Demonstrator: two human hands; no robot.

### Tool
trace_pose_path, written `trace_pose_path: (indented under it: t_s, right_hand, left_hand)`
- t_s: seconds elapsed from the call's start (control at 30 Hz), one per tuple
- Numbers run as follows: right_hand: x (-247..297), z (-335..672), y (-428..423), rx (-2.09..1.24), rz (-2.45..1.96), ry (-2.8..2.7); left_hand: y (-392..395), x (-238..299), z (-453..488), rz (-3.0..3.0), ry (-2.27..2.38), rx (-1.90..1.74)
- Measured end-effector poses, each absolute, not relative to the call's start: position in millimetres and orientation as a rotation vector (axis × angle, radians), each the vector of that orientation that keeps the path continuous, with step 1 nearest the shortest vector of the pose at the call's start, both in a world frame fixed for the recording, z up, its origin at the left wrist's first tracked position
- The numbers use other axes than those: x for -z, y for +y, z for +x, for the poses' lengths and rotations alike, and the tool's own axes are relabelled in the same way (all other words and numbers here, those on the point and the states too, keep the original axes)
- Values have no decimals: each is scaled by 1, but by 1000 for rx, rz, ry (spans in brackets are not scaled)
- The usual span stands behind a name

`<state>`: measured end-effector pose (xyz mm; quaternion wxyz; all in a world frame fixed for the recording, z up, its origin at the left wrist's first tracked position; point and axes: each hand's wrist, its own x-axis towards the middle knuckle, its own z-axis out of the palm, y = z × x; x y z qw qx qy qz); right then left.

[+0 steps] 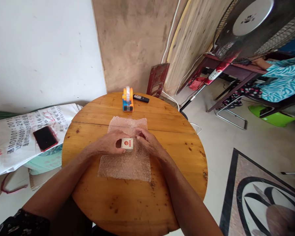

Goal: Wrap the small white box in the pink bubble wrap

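A small white box (127, 144) with a red round mark and red lettering rests on a sheet of bubble wrap (124, 167). My left hand (112, 141) curves around the box's left end, thumb at its near edge and fingers at the far one, with a dark gap between palm and box. To the right, my right hand (147, 141) hovers over the bubble wrap with fingers bent and apart, holding nothing. The bubble wrap lies flat on a round wooden table (182, 164).
At the table's far side stand an orange and blue tape dispenser (128, 100) and a black remote (141, 98). A phone (45, 138) lies on white sacks at left. A fan (250, 23) and a seated person (285, 78) are at right; a red chair (158, 79) stands behind.
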<state>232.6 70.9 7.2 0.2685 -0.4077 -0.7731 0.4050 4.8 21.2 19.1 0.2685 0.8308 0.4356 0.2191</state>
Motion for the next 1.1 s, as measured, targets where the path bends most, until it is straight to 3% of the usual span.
trace_pose_path:
  t_s: [0.57, 0.8, 1.1]
  right_hand:
    - [-6, 233, 72, -1010, -1097, -2175]
    - [-8, 231, 71, -967, -1062, -2215]
    - [-13, 233, 71, -934, -1031, -2245]
  left_hand:
    - [19, -27, 3, 2296, 1193, -526]
    - [-32, -60, 0, 2563, 1392, -469]
    - [-81, -23, 26, 2639, 1503, -301]
